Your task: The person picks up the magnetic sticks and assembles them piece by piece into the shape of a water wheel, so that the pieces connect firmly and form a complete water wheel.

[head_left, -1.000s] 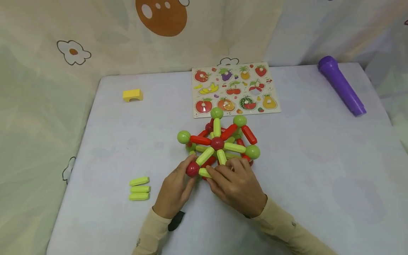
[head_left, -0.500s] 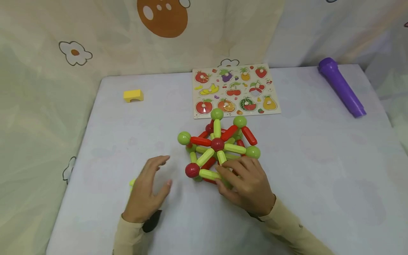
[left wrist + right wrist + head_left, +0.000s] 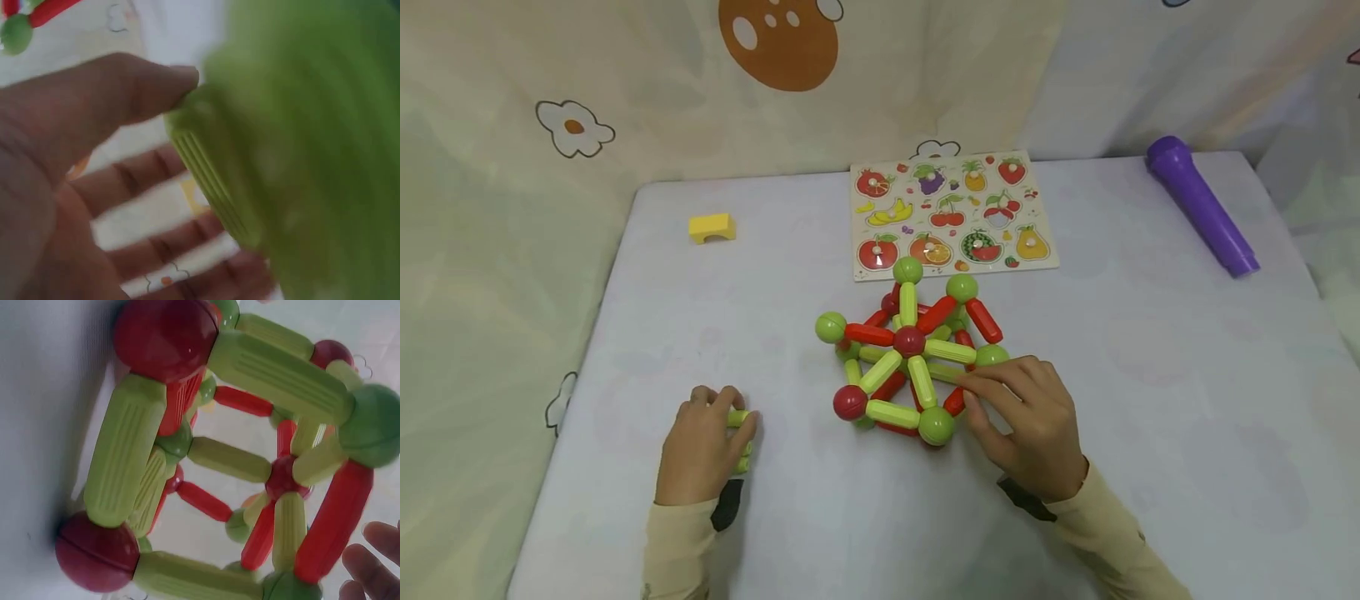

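A framework of toy building sticks and balls in red and green stands mid-table, with a red ball (image 3: 909,342) at its top centre and a green ball (image 3: 936,426) at its near corner. On the left, my left hand (image 3: 698,450) is over several lime-green building sticks (image 3: 742,463). Its thumb and fingers grip one lime-green stick (image 3: 215,187) at the ends in the left wrist view. My right hand (image 3: 1030,425) hovers beside the framework's right side, fingers loosely bent and holding nothing. Its fingertips (image 3: 369,569) show near a red stick (image 3: 334,522) in the right wrist view.
A fruit puzzle board (image 3: 953,215) lies behind the framework. At the back left sits a yellow arch block (image 3: 712,227), and a purple toy microphone (image 3: 1202,207) lies at the back right. A patterned cloth (image 3: 647,92) hangs behind the table.
My left hand has left the framework's red corner ball and moved left to the loose sticks, gripping one. My right hand has let go of the near corner and shifted right.
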